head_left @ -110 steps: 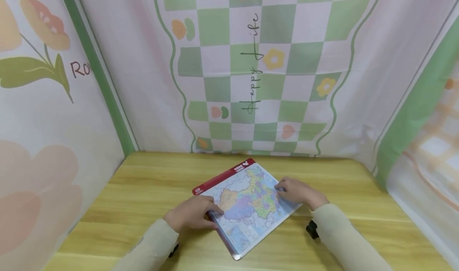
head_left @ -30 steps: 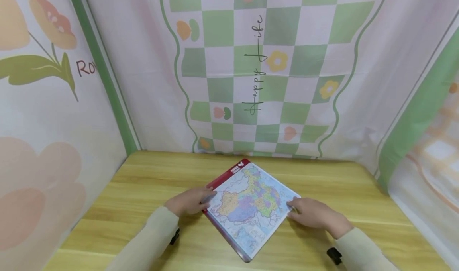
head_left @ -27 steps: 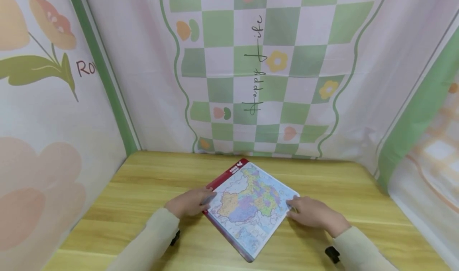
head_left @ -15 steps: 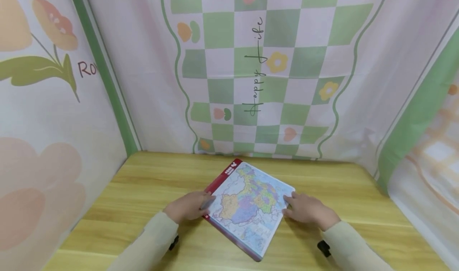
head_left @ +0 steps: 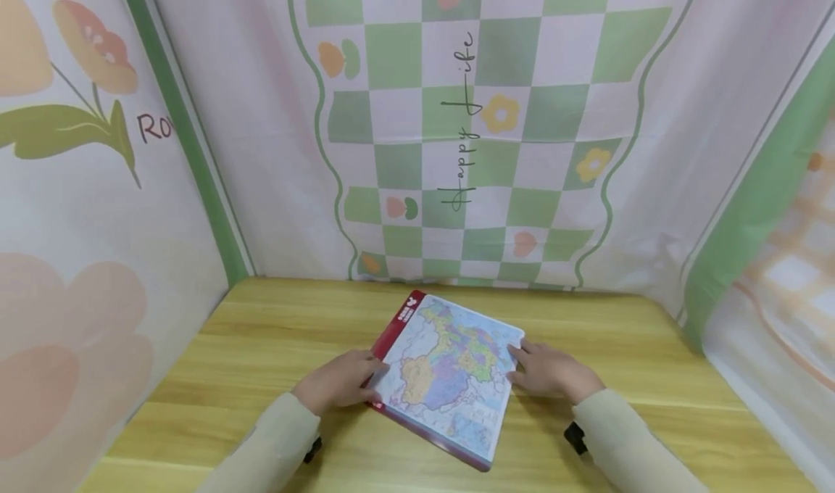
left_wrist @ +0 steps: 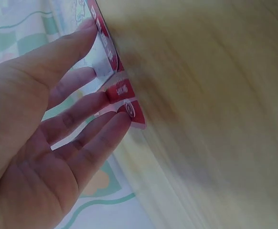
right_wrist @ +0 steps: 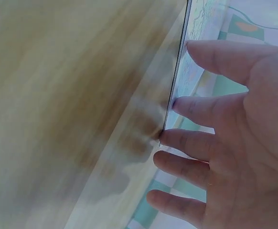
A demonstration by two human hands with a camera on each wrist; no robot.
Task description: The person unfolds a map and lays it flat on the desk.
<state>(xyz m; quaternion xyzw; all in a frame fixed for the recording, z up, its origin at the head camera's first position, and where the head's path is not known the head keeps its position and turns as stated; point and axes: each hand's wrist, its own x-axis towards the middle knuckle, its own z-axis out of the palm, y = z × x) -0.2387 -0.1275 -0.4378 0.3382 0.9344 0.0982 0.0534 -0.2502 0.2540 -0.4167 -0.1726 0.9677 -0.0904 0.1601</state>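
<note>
Red-bordered rectangular map board [head_left: 450, 377]: lying askew; contact done, we're judging, release remaining
Bare left hand [head_left: 338, 382], right hand [head_left: 553, 370]: touching its edges, fingers lying wide

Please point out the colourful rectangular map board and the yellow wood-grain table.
Colourful rectangular map board [head_left: 446, 377]: head view, middle of printed face.
Yellow wood-grain table [head_left: 261, 351]: head view, bare left surface.

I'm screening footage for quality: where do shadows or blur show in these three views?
Head view: faint shadows beside the sleeves, fine print on the map board unreadable; left wrist view: grain of the table smeared; right wrist view: grain smeared too, soft-edged shadows falling beside the right hand.
</note>
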